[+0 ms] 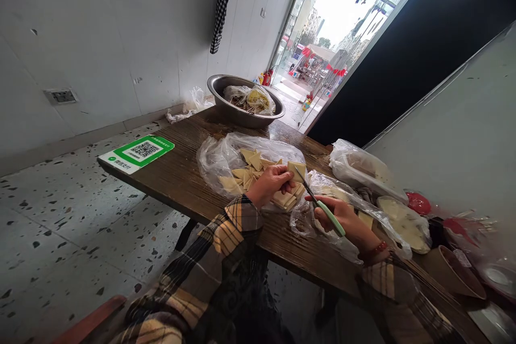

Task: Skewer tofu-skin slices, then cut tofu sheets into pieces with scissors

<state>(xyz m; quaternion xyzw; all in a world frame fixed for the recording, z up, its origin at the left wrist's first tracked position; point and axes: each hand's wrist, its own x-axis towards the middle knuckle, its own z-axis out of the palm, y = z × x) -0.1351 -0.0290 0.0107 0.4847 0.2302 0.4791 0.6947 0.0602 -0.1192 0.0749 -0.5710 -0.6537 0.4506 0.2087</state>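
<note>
Between the thumb and fingers of my left hand (pixel 272 181) is a square pale-yellow slice (pixel 296 171), which looks like tofu. My right hand (pixel 341 217) grips a knife (pixel 329 217) with a light green handle, its narrow dark blade reaching to the slice's near edge. Pale triangular pieces (pixel 246 169) lie heaped on a clear plastic bag (pixel 209 164) beyond and left of my left hand. Below the held slice sits a stack of square slices (pixel 287 200), partly hidden by my left hand. Another plastic bag (pixel 350 250) with pale slices lies under and beside my right hand.
A metal basin (pixel 245 118) with bagged skewers stands at the table's far end. A green QR-code card (pixel 139 151) lies at the left corner. Along the right are a bagged tub (pixel 363 169), a red item (pixel 418 202) and a brown bowl (pixel 455 271) on the wooden table (pixel 183 185).
</note>
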